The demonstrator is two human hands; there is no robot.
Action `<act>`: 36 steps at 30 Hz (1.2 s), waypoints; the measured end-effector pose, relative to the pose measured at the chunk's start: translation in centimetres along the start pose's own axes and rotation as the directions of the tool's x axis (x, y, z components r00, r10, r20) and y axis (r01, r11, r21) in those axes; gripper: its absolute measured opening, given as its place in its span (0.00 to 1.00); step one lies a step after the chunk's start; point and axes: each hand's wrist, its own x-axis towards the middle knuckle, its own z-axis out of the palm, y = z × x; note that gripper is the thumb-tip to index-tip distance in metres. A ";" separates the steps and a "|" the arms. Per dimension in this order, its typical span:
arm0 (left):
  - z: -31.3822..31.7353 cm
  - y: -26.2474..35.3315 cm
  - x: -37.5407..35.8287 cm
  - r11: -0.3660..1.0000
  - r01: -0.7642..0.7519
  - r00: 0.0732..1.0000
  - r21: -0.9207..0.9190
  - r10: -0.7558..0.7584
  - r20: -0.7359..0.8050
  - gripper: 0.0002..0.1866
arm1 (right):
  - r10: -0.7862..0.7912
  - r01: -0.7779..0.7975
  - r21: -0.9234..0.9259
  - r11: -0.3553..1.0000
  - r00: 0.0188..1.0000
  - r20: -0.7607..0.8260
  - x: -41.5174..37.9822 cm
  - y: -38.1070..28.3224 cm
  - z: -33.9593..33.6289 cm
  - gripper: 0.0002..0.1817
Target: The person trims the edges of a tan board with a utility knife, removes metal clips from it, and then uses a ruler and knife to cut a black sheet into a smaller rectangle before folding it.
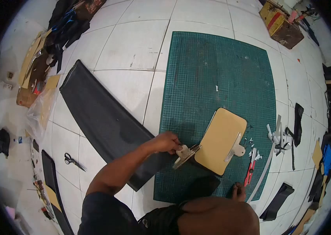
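My left hand (166, 142) is closed on the handle of a large metal bulldog clip (184, 156). The clip's jaw end is right at the left edge of a tan board (222, 135) with rounded corners and a dark underside. A second bulldog clip (236, 150) sits on the board's right edge. The board lies at an angle on a green cutting mat (216, 58). To its right rests a red utility knife (249, 171) among small white scraps. My right hand is out of view; toes show beside my bent knee.
A long black padded piece (106, 121) lies left of the mat, partly behind my forearm. Scissors (74, 161) rest on the white tiles. A metal ruler (266, 166) crosses the mat's right edge near white scraps (281, 140). A worn yellow box (281, 25) stands at the upper right.
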 end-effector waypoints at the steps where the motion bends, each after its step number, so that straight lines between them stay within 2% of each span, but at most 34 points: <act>1: -0.4 1.5 -0.6 0.995 -0.014 1.000 0.097 0.013 0.017 0.19 | -0.029 0.029 0.013 0.999 1.000 -0.008 0.1 0.3 0.1 0.13; 2: -0.6 2.2 -0.9 0.980 -0.032 0.999 0.195 0.025 0.040 0.20 | -0.021 0.021 0.021 1.000 1.000 -0.001 0.1 0.7 0.1 0.13; 5: -0.9 2.2 -0.7 0.977 -0.015 0.996 0.212 -0.004 0.086 0.20 | -0.017 0.017 0.037 0.999 1.000 0.003 0.2 1.1 -0.2 0.13; 7: -0.4 1.2 -0.8 0.989 -0.008 0.996 0.147 -0.005 0.088 0.19 | -0.044 0.044 0.037 0.998 0.999 0.007 0.3 1.6 -0.3 0.13; 11: 0.9 -2.1 -0.3 0.999 0.013 0.998 -0.044 -0.010 0.068 0.18 | 0.061 -0.063 0.059 0.996 0.998 0.029 -0.4 -0.8 -0.5 0.12; 14: 1.1 -1.4 -0.8 0.979 0.128 0.990 -0.158 -0.117 0.077 0.18 | 0.055 -0.057 0.064 0.996 0.998 0.029 -0.1 -0.1 -0.3 0.12; 17: 1.3 -1.1 -0.6 0.993 0.077 0.993 -0.084 -0.069 0.096 0.17 | 0.060 -0.063 0.062 0.996 0.997 0.044 0.3 1.1 -0.2 0.11; 20: 1.6 0.8 -0.1 1.000 0.017 0.996 0.015 -0.018 0.087 0.17 | 0.066 -0.067 0.018 0.998 0.996 0.052 0.5 -0.9 -0.4 0.11; 22: 1.3 0.8 1.3 1.000 0.025 0.994 -0.020 -0.022 0.109 0.18 | 0.034 -0.032 -0.046 0.998 0.999 0.037 0.3 -1.8 -0.6 0.11; 25: 1.5 0.9 2.2 0.997 0.035 0.993 -0.070 -0.027 0.115 0.18 | 0.082 -0.081 -0.062 0.995 0.997 0.012 0.1 -1.0 -0.7 0.11; 28: 0.9 2.1 1.7 0.997 0.042 0.997 -0.060 -0.038 0.069 0.17 | -0.005 0.004 0.094 0.996 1.000 0.003 0.1 -1.1 -0.5 0.10; 31: 1.0 3.3 2.2 1.000 0.012 0.999 -0.023 -0.011 0.051 0.17 | 0.078 -0.078 0.038 0.996 0.997 0.016 0.1 -3.2 -0.7 0.08; 34: 0.7 4.1 4.2 0.997 -0.022 0.999 -0.077 0.024 0.031 0.17 | -0.085 0.084 -0.044 0.995 0.996 -0.015 0.6 -0.6 -0.5 0.07; 36: 0.8 4.4 5.2 0.992 -0.039 0.999 -0.123 0.042 0.022 0.17 | -0.050 0.050 -0.017 0.999 0.999 -0.015 0.5 -0.4 -0.5 0.07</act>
